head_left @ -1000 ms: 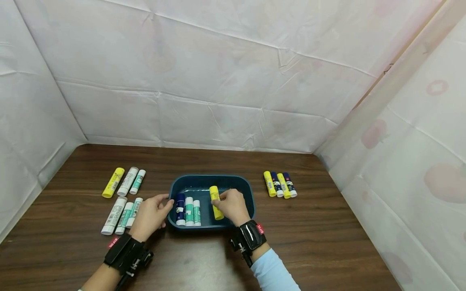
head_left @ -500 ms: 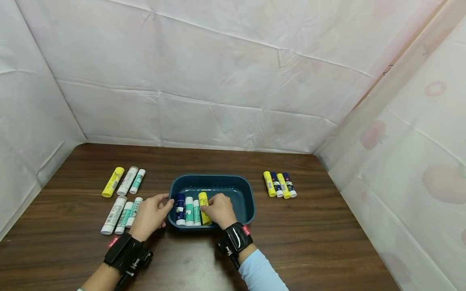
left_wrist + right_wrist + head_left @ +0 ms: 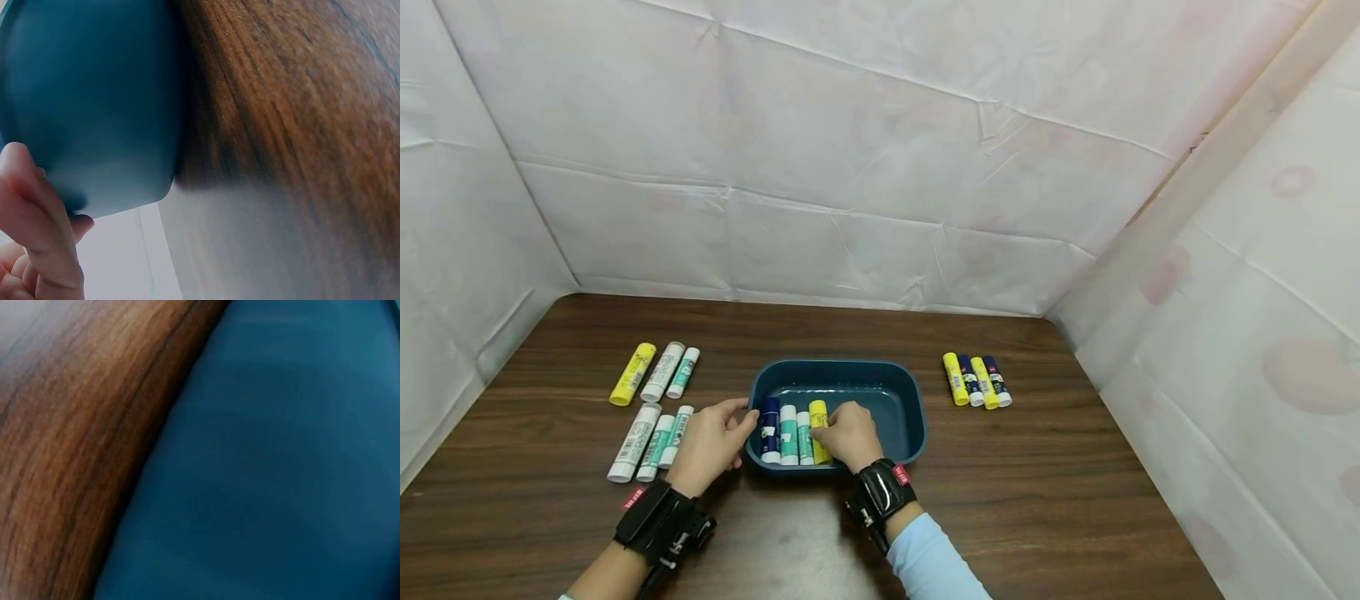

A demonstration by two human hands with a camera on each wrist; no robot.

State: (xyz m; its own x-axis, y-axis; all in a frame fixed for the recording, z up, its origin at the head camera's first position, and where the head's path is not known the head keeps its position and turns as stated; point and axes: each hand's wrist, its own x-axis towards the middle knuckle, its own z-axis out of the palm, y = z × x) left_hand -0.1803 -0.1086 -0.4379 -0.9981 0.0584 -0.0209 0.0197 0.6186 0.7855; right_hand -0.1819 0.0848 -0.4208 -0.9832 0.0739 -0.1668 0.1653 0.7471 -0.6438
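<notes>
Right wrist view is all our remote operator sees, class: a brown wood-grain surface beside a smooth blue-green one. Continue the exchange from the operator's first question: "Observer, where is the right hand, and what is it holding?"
Observer: In the head view, the right hand pinches a yellow cylindrical tube inside a dark blue-green rectangular tray.
Operator: What lies to the left of that tube?
Observer: A row of three: one navy-and-white cylindrical tube and two green-and-white cylindrical tubes.
Operator: Is anything at the tray's left end?
Observer: Yes, the left hand is there, touching the tray.
</notes>
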